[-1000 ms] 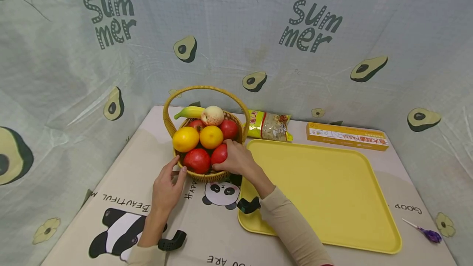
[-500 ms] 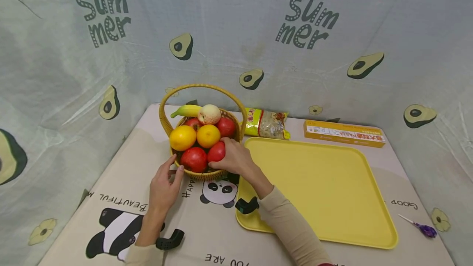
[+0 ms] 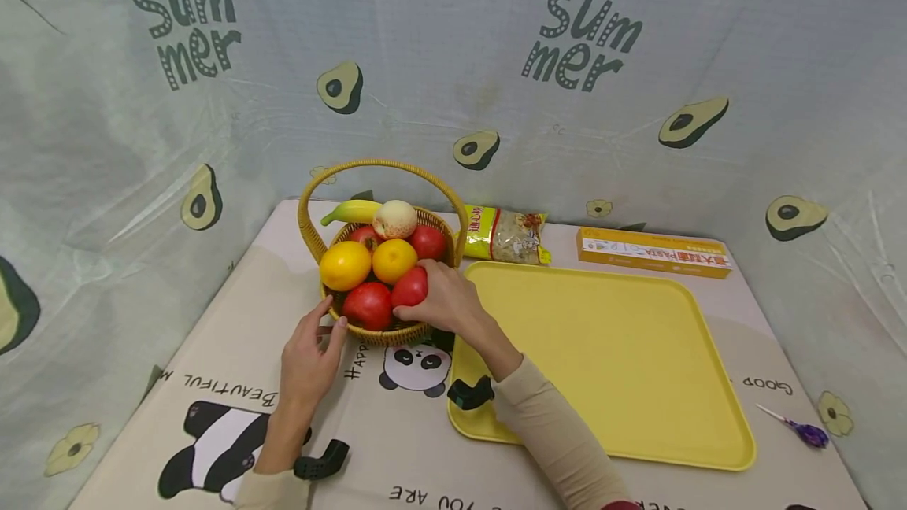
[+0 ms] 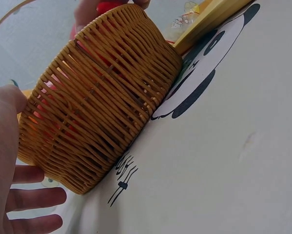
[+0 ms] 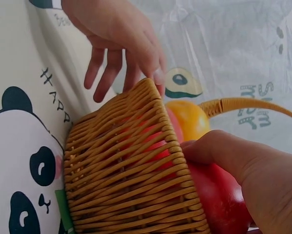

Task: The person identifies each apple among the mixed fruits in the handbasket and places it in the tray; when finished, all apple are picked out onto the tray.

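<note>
A wicker basket (image 3: 388, 337) with an arched handle stands at the back left, full of fruit. My right hand (image 3: 448, 297) reaches over its right front rim and grips a smooth red fruit (image 3: 409, 287); most of its fingers are hidden, but the right wrist view shows the thumb (image 5: 209, 148) against the fruit. Beside that fruit lies a pomegranate (image 3: 368, 305). At the left front rim my left hand (image 3: 309, 360) touches the basket with its thumb, its other fingers spread loosely. Also inside are a lemon (image 3: 345, 264), an orange (image 3: 394, 260), a peach (image 3: 395, 219) and a banana (image 3: 352, 212).
Right of the basket lies a yellow tray (image 3: 602, 360), partly under my right forearm. Behind it are a snack-like plastic bag (image 3: 506, 234) and a pasta box (image 3: 652, 252). A purple-wrapped lollipop (image 3: 808, 434) lies at the far right. Patterned cloth hangs at the back and sides.
The head view has turned slightly, so everything sits a little further left. The red fruit in my right hand appears slightly higher against the basket. My left hand keeps its place at the rim.
</note>
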The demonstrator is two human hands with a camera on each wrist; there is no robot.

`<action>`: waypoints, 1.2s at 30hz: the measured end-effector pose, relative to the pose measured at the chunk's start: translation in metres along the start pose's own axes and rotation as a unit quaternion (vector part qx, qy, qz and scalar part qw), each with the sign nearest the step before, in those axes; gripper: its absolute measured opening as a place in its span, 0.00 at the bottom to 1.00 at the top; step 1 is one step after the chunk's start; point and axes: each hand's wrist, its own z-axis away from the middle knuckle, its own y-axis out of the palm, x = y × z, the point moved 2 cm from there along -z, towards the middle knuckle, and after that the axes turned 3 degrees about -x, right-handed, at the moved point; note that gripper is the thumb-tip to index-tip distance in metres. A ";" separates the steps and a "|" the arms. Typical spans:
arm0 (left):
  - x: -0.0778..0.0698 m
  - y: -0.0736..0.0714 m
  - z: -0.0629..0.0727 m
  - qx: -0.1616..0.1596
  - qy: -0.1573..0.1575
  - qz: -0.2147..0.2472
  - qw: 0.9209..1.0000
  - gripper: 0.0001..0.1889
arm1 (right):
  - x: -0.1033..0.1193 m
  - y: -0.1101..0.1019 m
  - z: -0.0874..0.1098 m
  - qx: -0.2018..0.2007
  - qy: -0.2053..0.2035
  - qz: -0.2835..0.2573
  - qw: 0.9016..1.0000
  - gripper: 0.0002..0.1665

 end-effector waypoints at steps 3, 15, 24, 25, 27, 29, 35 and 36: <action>-0.001 0.002 0.001 0.002 0.000 0.003 1.000 0.25 | -0.001 -0.003 0.002 -0.004 -0.004 -0.005 1.000 0.46; -0.002 0.005 -0.002 0.006 0.001 0.002 1.000 0.25 | -0.008 -0.016 0.012 -0.024 -0.017 -0.074 0.997 0.48; 0.000 0.005 -0.003 0.011 -0.008 0.003 1.000 0.26 | -0.012 -0.016 0.015 -0.037 -0.033 -0.113 0.992 0.49; 0.000 0.005 -0.003 0.012 -0.009 0.004 1.000 0.26 | -0.013 -0.016 0.015 -0.039 -0.033 -0.112 0.992 0.49; 0.000 0.005 -0.003 0.012 -0.010 0.004 1.000 0.26 | -0.013 -0.016 0.017 -0.043 -0.032 -0.109 0.993 0.49; 0.000 0.005 -0.002 0.012 -0.011 0.004 1.000 0.26 | -0.014 -0.016 0.018 -0.047 -0.029 -0.102 0.993 0.49; 0.000 0.004 -0.003 0.011 -0.013 0.000 1.000 0.26 | -0.015 -0.015 0.022 -0.062 -0.029 -0.093 0.993 0.49; 0.001 0.004 -0.003 0.011 -0.013 0.001 1.000 0.26 | -0.015 -0.015 0.022 -0.064 -0.030 -0.091 0.993 0.49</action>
